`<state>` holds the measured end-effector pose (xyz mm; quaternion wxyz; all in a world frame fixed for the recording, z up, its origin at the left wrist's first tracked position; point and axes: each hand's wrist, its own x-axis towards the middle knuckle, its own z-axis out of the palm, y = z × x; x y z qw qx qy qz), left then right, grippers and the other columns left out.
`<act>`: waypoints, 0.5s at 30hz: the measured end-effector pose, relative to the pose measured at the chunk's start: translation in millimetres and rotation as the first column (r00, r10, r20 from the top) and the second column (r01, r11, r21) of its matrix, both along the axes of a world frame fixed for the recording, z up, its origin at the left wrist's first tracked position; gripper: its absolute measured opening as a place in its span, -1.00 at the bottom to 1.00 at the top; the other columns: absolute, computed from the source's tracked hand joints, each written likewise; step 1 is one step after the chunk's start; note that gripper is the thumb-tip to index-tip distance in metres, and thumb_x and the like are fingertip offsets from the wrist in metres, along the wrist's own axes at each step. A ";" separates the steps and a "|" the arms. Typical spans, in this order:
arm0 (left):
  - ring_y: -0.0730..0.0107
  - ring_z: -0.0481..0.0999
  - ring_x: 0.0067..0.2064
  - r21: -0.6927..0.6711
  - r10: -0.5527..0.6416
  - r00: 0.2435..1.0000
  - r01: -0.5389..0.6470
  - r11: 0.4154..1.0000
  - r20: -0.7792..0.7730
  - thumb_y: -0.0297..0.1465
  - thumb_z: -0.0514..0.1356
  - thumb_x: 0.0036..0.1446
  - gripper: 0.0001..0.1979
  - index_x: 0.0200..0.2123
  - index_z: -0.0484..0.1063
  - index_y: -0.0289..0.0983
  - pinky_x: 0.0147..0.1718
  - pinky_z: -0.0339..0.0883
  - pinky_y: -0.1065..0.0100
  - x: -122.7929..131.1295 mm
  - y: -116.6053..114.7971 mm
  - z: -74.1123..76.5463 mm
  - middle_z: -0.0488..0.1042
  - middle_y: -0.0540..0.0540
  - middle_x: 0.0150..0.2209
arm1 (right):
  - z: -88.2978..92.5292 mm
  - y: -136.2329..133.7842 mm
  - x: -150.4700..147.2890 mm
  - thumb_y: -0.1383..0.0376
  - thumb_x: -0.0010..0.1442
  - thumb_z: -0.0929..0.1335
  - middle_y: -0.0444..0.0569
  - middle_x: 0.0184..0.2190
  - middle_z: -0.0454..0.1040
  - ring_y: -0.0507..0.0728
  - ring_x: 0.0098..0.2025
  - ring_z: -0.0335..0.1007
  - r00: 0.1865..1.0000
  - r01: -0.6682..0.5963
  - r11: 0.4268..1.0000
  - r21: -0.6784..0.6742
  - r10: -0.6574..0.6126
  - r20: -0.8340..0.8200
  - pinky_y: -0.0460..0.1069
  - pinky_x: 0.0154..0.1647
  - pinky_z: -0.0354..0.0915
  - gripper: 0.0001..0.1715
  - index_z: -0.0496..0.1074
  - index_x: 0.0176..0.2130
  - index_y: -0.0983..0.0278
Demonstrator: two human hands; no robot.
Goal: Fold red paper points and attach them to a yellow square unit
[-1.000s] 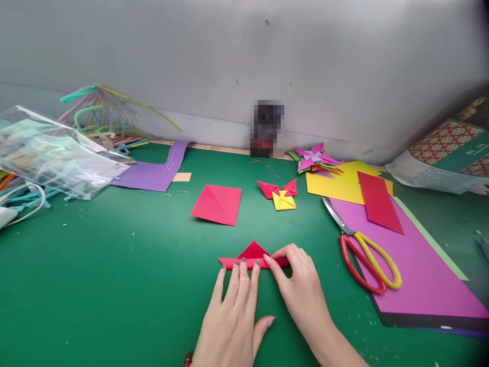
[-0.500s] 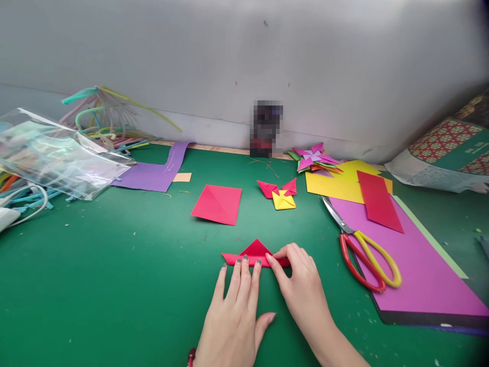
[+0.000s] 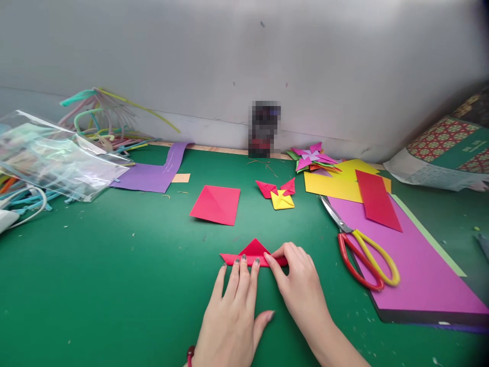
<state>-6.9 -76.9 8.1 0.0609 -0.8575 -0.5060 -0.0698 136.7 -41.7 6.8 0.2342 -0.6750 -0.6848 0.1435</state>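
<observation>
A folded red paper (image 3: 254, 248) lies on the green table (image 3: 114, 285), with a triangular peak at the back and a long flat strip along the front. My left hand (image 3: 233, 311) lies flat with spread fingers, its fingertips on the strip's front edge. Thumb and index finger of my right hand (image 3: 300, 280) pinch the strip's right part, whose end is partly hidden. Beyond it lies a creased red square (image 3: 216, 205). To the right of that square are two small folded red pieces joined with a yellow one (image 3: 282, 200).
Scissors (image 3: 362, 252) rest on purple paper (image 3: 416, 270) at the right, near yellow sheets (image 3: 332, 187) and a red strip (image 3: 378, 200). Folded stars (image 3: 313, 157) sit behind. At the left are a clear bag (image 3: 57, 153) and cut purple paper (image 3: 148, 176).
The whole view has shifted very slightly. Both hands keep the same pose on the folded red paper.
</observation>
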 end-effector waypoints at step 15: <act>0.09 0.27 0.03 0.029 0.064 0.998 -0.063 0.998 -0.025 -0.11 -0.15 0.14 -0.44 0.07 0.19 -0.35 -0.07 0.16 0.10 4.6 -5.2 -1.0 0.31 -0.30 0.00 | 2.7 -0.7 0.2 0.20 0.18 0.20 -0.12 -0.48 0.34 0.07 -0.41 0.27 1.000 -0.013 0.999 0.031 0.013 0.016 -0.05 -0.38 0.17 -0.76 0.22 -0.47 0.23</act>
